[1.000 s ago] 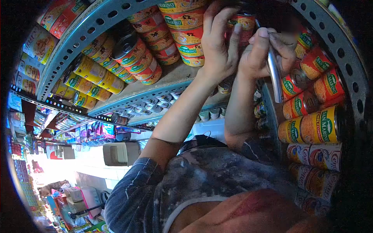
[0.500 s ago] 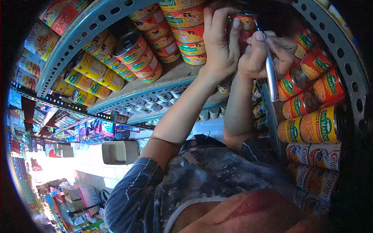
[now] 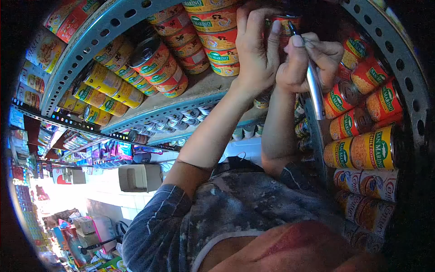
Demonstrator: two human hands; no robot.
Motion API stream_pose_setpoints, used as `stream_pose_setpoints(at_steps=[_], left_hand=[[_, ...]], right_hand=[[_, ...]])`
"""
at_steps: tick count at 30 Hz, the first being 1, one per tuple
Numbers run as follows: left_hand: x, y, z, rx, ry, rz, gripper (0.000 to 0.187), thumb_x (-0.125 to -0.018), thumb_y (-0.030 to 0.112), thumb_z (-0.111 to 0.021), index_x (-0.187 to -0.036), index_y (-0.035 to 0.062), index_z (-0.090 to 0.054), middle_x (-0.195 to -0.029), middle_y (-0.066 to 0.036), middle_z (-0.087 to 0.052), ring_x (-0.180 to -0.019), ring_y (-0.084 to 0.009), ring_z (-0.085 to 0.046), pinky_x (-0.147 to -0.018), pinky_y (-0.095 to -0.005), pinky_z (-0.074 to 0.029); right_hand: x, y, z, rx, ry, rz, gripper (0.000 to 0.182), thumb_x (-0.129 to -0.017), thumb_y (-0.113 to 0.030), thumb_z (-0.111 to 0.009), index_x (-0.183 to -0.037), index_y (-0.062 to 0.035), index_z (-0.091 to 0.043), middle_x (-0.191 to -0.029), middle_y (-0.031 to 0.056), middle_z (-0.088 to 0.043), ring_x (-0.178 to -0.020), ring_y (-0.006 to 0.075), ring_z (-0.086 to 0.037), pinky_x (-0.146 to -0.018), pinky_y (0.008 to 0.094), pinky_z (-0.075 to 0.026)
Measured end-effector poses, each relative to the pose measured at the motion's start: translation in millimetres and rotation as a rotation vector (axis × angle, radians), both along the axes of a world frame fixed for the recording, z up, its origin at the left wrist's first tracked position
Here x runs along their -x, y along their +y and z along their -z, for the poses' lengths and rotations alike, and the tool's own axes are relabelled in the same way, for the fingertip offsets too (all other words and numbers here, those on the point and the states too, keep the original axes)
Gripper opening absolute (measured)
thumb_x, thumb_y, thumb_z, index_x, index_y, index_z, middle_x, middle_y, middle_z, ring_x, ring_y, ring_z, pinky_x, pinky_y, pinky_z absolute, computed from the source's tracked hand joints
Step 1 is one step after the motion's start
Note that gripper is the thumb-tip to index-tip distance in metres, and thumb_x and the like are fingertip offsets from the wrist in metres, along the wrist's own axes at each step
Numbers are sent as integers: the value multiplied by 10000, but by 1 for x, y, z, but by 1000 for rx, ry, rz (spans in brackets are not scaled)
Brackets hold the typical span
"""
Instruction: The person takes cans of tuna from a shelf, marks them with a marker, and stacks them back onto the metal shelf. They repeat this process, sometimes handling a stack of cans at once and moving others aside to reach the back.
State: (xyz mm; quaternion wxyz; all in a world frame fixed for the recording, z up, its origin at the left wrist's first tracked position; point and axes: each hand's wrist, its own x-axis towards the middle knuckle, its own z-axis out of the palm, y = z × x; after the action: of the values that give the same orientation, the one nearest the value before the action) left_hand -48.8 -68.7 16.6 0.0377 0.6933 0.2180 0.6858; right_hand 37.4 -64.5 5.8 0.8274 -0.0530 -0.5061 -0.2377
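Note:
Near the top centre of the head view, my left hand (image 3: 258, 52) is closed around a red and yellow food can (image 3: 291, 21), its thumb along the side. Part of that can is hidden behind my fingers and in shadow. Close beside it, my right hand (image 3: 308, 63) grips a silver marker pen (image 3: 315, 88). The pen's dark tip points up at the can's label and appears to touch it. To the left stands a stack of San Marino tuna cans (image 3: 219, 41), with "52" handwritten on several of them.
A grey perforated metal shelf frame (image 3: 59, 75) curves round the work area. More stacked cans (image 3: 156, 68) stand at left, and corned tuna cans (image 3: 360, 147) at right. Smaller cans (image 3: 176, 120) line a lower shelf. A beige box (image 3: 139, 178) sits below at left.
The marker's tip has shifted left and slightly up across the can. My right-hand fingers have moved slightly with it. My left hand stays almost in place.

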Motion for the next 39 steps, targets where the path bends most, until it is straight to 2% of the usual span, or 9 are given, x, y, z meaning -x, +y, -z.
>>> stream_pose_setpoints(at_steps=[7, 9, 19, 27, 33, 39], left_hand=[[-2, 0, -1, 1, -40, 12, 182, -939, 95, -523, -1091, -4, -543, -971, -202, -525, -905, -364, -521, -771, -415, -436], [-1, 1, -2, -65, 6, -12, 183, -945, 110, -520, -1087, -3, -544, -981, -199, -515, -899, -362, -525, -763, -409, -440], [-1, -2, 0, 21, -11, -7, 193, -956, 141, -518, -1084, -2, -544, -980, -198, -507, -906, -355, -533, -772, -401, -444], [-1, 1, -2, -106, -28, 13, 257, -870, -24, -486, -1119, -2, -546, -1045, -210, -512, -968, -378, -540, -835, -398, -452], [0, 2, 1, -5, -10, 13, 262, -852, -25, -489, -1105, -1, -552, -1009, -203, -526, -934, -377, -540, -818, -403, -452], [0, 2, 0, -42, -23, 13, 255, -854, -11, -489, -1101, -2, -551, -999, -203, -528, -924, -380, -538, -815, -408, -453]], right_hand=[[-3, -1, 3, 7, -30, 1, 177, -762, 113, -587, -860, -9, -504, -772, 123, -468, -467, 145, -500, -400, 239, -426], [-3, -1, 3, 12, -31, 12, 185, -759, 115, -588, -868, -8, -504, -772, 122, -465, -463, 144, -496, -399, 235, -421], [-3, 1, 1, -28, -28, -12, 196, -763, 114, -590, -896, -4, -506, -777, 122, -462, -464, 135, -496, -409, 233, -439], [0, 3, 0, -54, -10, -45, 177, -779, 107, -588, -890, -5, -508, -770, 129, -466, -469, 145, -501, -396, 241, -436], [0, 0, -2, -30, -56, -19, 175, -777, 109, -586, -882, -5, -506, -771, 130, -469, -472, 146, -504, -394, 243, -428], [0, -1, 0, -29, -4, -4, 171, -778, 107, -580, -884, -6, -508, -778, 125, -461, -467, 135, -491, -394, 239, -424]])
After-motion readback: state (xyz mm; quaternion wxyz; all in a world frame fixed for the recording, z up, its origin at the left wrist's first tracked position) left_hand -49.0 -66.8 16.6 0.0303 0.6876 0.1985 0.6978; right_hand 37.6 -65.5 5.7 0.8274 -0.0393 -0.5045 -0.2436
